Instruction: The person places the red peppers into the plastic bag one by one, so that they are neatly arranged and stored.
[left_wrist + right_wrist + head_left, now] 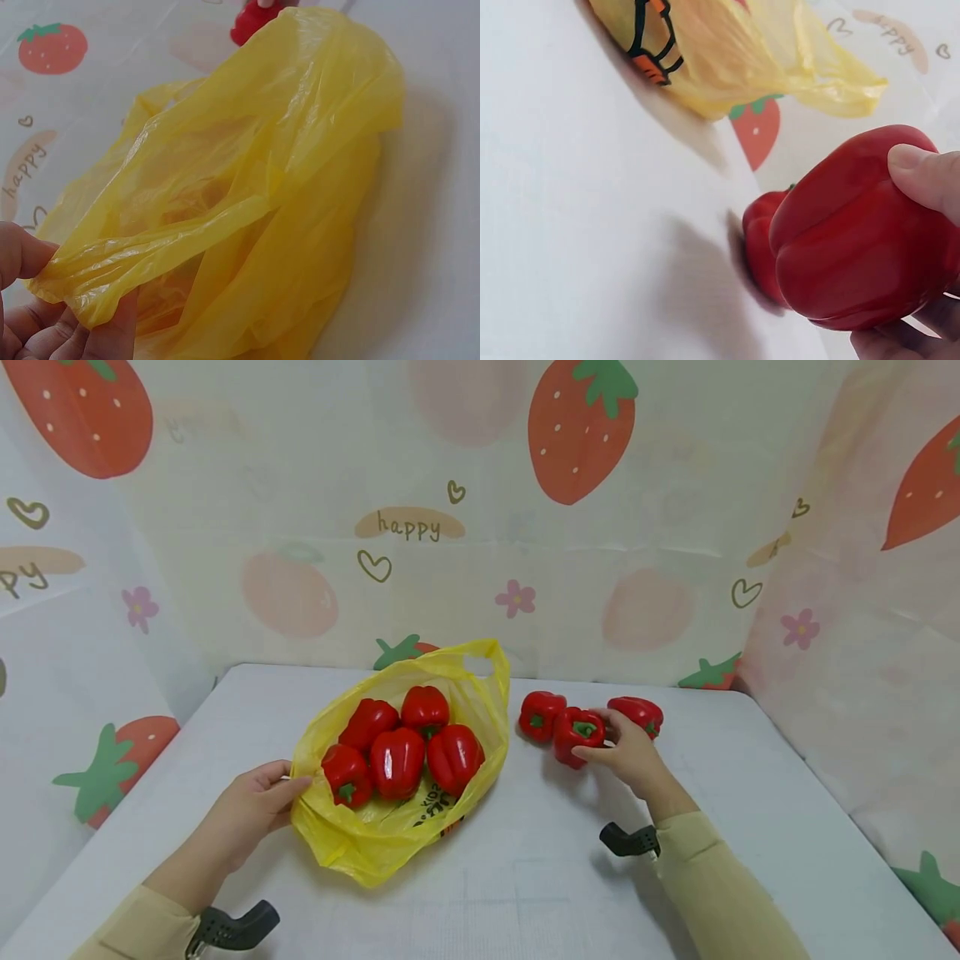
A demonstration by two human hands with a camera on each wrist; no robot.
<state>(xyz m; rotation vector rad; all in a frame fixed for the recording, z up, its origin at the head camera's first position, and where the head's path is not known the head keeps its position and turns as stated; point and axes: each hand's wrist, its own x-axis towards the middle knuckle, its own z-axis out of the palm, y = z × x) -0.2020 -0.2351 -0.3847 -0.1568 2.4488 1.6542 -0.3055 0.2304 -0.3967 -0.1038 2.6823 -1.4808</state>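
A yellow plastic bag (330, 835) lies with its mouth wide apart, and several red bell peppers (397, 763) sit inside it. My left hand (251, 810) pinches the bag's left rim between thumb and fingers; the left wrist view shows the gathered plastic (97, 277) there. To the right of the bag, my right hand (630, 756) grips a red bell pepper (862, 232) with a green stem, thumb on one side and fingers on the other. In the right wrist view it appears raised off the table.
Two more red bell peppers are on the white table (510, 893): one (542, 717) just left of the gripped pepper, another (637, 714) behind my right hand. A strawberry-print curtain (585, 552) rises behind the table and along both sides.
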